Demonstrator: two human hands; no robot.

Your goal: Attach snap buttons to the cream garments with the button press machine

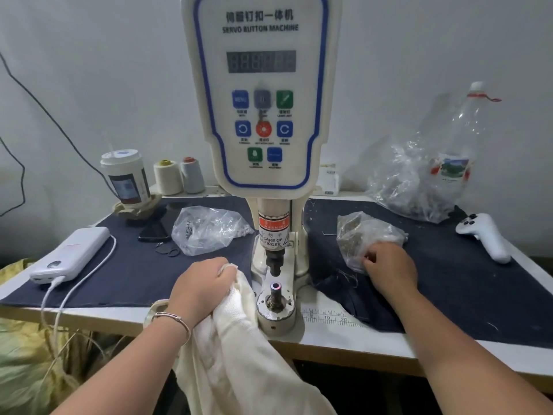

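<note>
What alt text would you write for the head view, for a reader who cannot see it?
A person's left hand grips a cream knit garment beside the white servo button press machine, while the right hand reaches into a small clear plastic bag on the dark blue cloth-covered table. The machine's lower die is bare.

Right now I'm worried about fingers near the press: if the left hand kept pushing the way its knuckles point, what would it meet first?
Most likely the machine's column. The left hand, gripping the cream garment, points up and right toward the punch above the lower die. Depth is unclear, so this is a guess.
</note>
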